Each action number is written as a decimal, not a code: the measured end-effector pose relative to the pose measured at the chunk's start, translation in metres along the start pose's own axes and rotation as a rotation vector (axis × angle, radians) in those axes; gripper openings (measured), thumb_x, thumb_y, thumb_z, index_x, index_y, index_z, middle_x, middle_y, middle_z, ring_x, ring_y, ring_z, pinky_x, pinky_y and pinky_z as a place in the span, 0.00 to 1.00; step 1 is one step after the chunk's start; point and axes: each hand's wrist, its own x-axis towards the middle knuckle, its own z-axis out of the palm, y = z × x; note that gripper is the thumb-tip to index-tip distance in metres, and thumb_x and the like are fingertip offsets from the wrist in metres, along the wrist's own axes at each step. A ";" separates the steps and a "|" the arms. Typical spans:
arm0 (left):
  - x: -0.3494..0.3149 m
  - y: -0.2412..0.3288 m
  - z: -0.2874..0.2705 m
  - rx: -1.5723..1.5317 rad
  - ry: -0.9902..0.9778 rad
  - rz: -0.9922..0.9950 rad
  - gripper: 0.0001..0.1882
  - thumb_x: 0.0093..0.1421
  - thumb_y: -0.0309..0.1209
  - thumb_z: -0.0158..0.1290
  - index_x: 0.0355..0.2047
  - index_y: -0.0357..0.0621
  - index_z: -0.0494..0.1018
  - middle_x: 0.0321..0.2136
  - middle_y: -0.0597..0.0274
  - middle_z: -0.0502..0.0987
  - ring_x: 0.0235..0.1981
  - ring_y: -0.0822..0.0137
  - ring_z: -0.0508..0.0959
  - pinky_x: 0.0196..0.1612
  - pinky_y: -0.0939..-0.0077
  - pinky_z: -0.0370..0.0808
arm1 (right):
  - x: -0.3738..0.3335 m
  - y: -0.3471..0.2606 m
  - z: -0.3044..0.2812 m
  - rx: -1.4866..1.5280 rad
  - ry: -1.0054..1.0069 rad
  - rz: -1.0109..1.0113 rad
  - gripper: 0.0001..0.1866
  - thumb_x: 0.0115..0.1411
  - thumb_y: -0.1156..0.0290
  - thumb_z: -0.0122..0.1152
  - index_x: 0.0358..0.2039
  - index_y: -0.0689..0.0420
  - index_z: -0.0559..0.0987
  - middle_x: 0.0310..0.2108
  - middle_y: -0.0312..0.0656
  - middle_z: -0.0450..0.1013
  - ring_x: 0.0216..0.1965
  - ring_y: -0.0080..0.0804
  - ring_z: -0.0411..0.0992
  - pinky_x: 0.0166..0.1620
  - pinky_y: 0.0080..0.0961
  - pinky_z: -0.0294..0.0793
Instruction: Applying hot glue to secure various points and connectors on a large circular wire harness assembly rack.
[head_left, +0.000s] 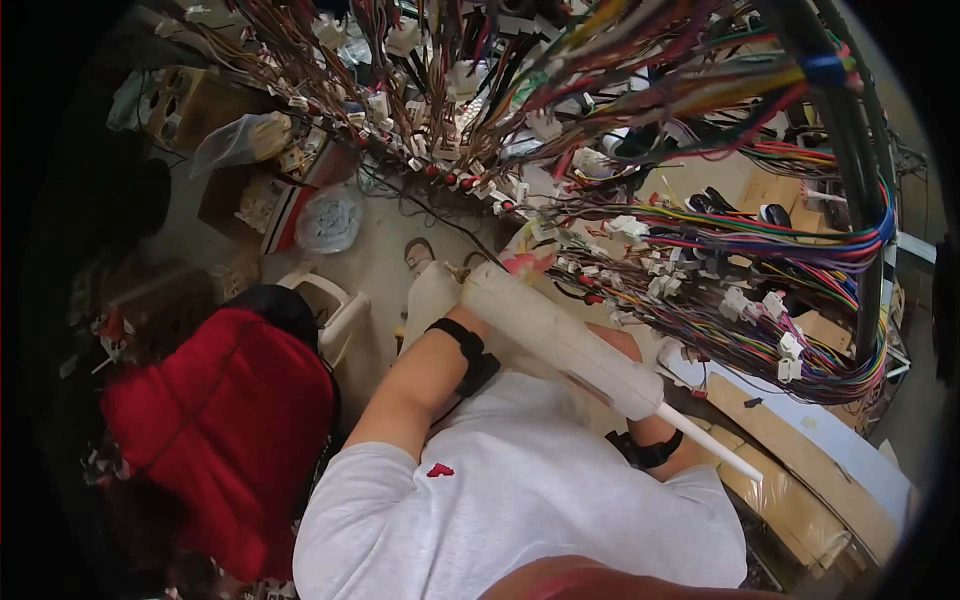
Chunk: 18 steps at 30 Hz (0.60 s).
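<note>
White caulking-style cartridge [560, 335] blocks both hands; can't tell opening or hold. Best keep its nozzle [711, 443] clear of multicoloured wire bundles [800, 260].

The grey floor [377, 262] bears a clear plastic bag [328, 218] and brown box [216, 212].

A whitish cylindrical cartridge [560, 338] slants across mid-view, its thin nozzle [711, 442] pointing lower right.

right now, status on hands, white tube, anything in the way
Hands: hidden from view. White tube: slanting across in front of both forearms, nozzle to lower right. Tube blocks sight; bundled wires crowd ahead.
</note>
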 end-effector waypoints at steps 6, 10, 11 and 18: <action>0.010 0.015 0.026 0.258 0.484 -0.187 0.22 0.57 0.28 0.57 0.50 0.39 0.65 0.47 0.56 0.74 0.49 0.59 0.75 0.44 0.72 0.75 | 0.026 -0.024 0.027 -0.305 0.093 -0.168 0.18 0.49 0.73 0.68 0.42 0.59 0.76 0.36 0.42 0.76 0.36 0.31 0.75 0.39 0.22 0.74; -0.011 0.040 0.019 0.462 0.343 -0.310 0.21 0.57 0.28 0.58 0.50 0.39 0.68 0.43 0.62 0.76 0.42 0.66 0.78 0.40 0.78 0.75 | 0.035 -0.034 0.042 -0.101 0.169 -0.106 0.18 0.48 0.75 0.68 0.41 0.59 0.77 0.34 0.42 0.76 0.34 0.30 0.75 0.37 0.23 0.73; -0.016 0.041 0.021 0.463 0.345 -0.318 0.21 0.57 0.28 0.58 0.50 0.39 0.68 0.43 0.62 0.76 0.42 0.66 0.78 0.40 0.78 0.75 | 0.034 -0.029 0.041 -0.108 0.141 -0.051 0.18 0.48 0.75 0.68 0.41 0.59 0.76 0.34 0.41 0.76 0.33 0.29 0.74 0.38 0.23 0.73; -0.047 0.032 -0.017 0.157 0.400 -0.435 0.18 0.55 0.25 0.59 0.42 0.51 0.64 0.38 0.64 0.76 0.35 0.67 0.76 0.39 0.73 0.74 | 0.046 -0.037 0.043 -0.157 0.084 -0.073 0.21 0.48 0.76 0.67 0.45 0.60 0.75 0.36 0.41 0.76 0.33 0.28 0.74 0.38 0.20 0.73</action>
